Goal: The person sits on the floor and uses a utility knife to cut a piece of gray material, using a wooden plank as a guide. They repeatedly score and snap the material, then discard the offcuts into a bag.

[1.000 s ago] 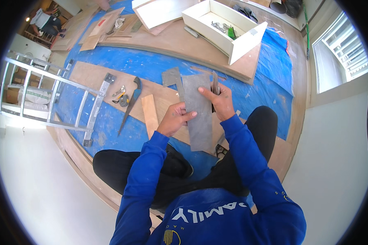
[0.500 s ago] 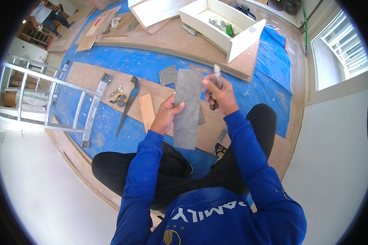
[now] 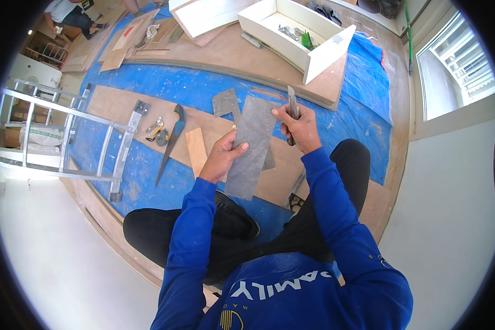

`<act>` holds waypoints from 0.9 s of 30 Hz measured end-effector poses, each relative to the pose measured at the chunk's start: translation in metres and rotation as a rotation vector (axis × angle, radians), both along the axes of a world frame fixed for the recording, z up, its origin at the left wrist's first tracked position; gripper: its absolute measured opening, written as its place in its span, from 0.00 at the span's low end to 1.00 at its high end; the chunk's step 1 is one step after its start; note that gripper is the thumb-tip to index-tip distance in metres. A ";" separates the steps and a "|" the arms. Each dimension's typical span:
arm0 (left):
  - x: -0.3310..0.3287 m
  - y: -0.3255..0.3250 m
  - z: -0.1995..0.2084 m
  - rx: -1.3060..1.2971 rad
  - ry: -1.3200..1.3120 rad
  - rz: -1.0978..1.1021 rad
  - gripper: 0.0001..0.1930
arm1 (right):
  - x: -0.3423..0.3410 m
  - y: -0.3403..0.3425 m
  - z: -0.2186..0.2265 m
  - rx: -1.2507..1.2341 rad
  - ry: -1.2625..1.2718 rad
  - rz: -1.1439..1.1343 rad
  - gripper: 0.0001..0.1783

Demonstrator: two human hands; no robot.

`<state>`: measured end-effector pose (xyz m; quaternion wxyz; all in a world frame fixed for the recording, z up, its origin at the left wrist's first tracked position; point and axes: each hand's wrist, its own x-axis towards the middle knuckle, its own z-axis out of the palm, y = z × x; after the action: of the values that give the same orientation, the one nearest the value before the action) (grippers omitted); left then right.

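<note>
My left hand (image 3: 224,157) grips the left edge of a grey rectangular sheet (image 3: 251,148), thumb on top, holding it up over the board in front of me. In my right hand (image 3: 301,125) is a utility knife (image 3: 293,107), its blade pointing up and away, just right of the sheet's upper corner. Beyond the sheet lies a smaller grey offcut (image 3: 224,103). A wooden strip (image 3: 196,151), a handsaw (image 3: 173,140) and a tape measure (image 3: 161,137) rest to the left of my left hand. Partly hidden by my right knee is a square-like metal tool (image 3: 297,195).
A blue tarp (image 3: 148,77) covers the floor. An aluminium ladder (image 3: 66,113) lies at the left. Farther off, a white drawer box (image 3: 286,27) with hardware inside sits on stacked boards (image 3: 220,58). Another person (image 3: 71,16) is at the far left; a window (image 3: 456,66) is at the right.
The grey sheet has tilted, its top leaning right toward my right hand and its lower end swinging left. The knife has turned more upright and shows sharper now.
</note>
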<state>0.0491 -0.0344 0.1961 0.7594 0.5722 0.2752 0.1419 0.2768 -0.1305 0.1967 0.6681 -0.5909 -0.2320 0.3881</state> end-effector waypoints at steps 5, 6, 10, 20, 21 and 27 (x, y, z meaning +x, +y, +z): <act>-0.003 0.002 -0.010 0.079 0.065 0.043 0.19 | 0.006 0.002 -0.014 0.036 -0.018 -0.135 0.15; -0.006 0.003 -0.013 0.095 0.077 0.067 0.19 | 0.012 0.002 -0.016 0.053 -0.004 -0.207 0.15; -0.006 0.011 -0.009 -0.018 0.139 0.249 0.21 | 0.040 -0.009 -0.020 0.042 0.059 -0.291 0.15; 0.004 0.006 -0.024 -1.224 -0.422 -0.554 0.39 | -0.032 0.004 -0.003 0.115 0.265 0.208 0.17; 0.005 -0.002 -0.021 -1.056 -0.252 -0.370 0.39 | -0.032 0.004 -0.007 0.114 0.260 0.184 0.18; 0.003 0.004 0.022 -0.609 -0.078 0.220 0.36 | -0.022 -0.003 -0.007 0.042 0.118 0.243 0.17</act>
<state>0.0521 -0.0308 0.2185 0.8858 0.2797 0.3358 0.1559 0.2550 -0.1338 0.1900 0.6409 -0.5204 -0.2706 0.4953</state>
